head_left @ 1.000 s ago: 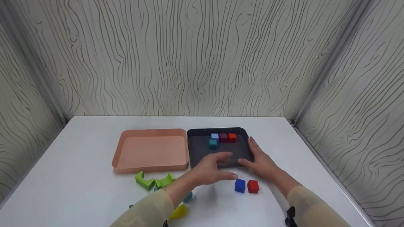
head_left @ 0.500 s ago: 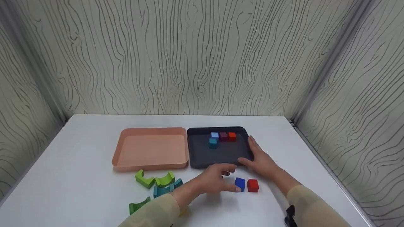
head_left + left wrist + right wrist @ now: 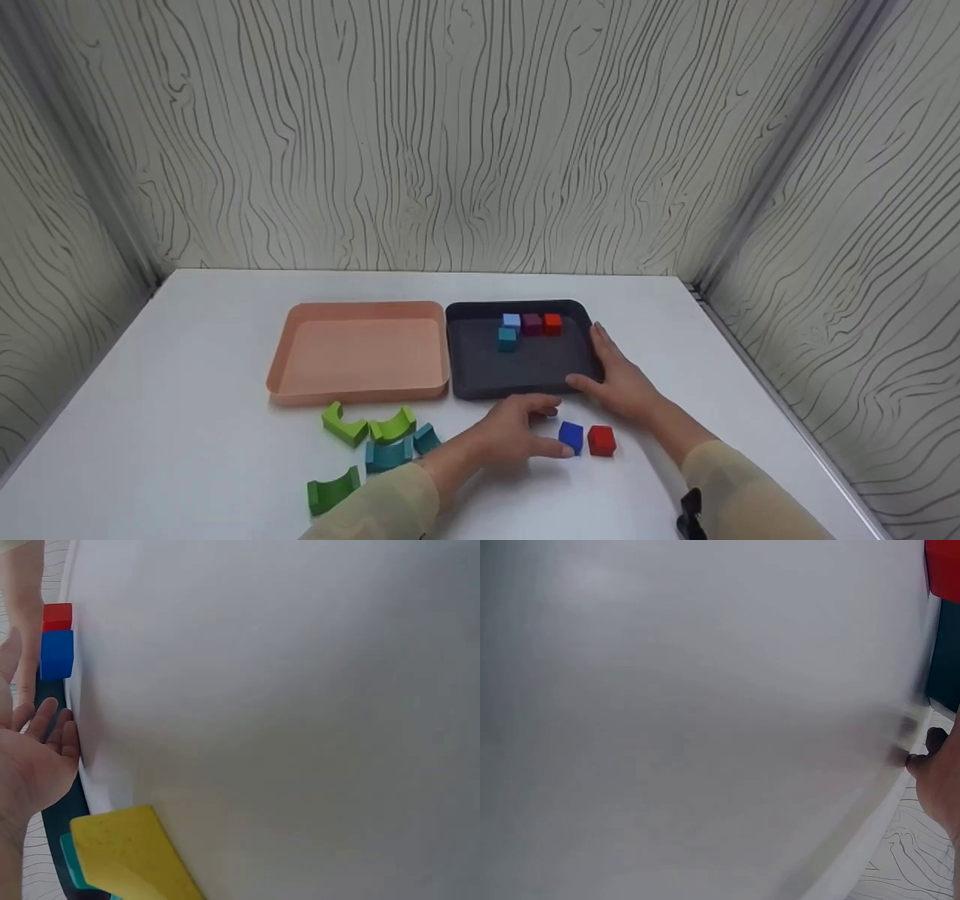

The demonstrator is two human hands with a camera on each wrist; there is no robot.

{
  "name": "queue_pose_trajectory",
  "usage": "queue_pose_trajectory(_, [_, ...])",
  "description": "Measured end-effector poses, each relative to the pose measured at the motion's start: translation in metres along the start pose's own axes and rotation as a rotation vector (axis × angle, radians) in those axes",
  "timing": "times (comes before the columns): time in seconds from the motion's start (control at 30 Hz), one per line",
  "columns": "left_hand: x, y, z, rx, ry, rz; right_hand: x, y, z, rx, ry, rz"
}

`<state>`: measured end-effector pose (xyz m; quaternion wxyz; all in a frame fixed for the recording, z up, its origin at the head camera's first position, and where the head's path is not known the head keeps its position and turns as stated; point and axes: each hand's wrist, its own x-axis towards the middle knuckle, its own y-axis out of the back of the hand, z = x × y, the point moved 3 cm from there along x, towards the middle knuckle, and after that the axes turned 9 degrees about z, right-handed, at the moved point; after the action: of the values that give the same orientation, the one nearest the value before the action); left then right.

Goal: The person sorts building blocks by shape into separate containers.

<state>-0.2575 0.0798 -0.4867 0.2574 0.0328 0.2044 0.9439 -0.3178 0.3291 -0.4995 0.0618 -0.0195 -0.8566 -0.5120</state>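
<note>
Left hand [image 3: 517, 431] lowered beside blue cube [image 3: 571, 436], fingers relaxed, right hand [image 3: 619, 382] steadying black tray [image 3: 480, 360]

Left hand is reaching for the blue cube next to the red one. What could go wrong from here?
1. The blue cube sits right against the red cube, so the left hand closing on it may knock the red one aside.
2. The right hand rests flat on the black tray at its near right corner; a shift there could slide the tray and disturb the four small cubes at its far side.
</note>
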Motion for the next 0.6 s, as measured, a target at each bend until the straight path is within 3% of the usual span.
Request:
queue_pose_trajectory(0.37, [-0.001, -0.007, -0.001, -0.007, 0.038, 0.027, 0.000, 0.002, 0.000, -0.010, 0.017, 0.007])
queue_pose_trajectory(0.6, [0.001, -0.013, -0.002, -0.016, 0.026, 0.070, 0.000, 0.002, 0.000, -0.005, 0.033, 0.010])
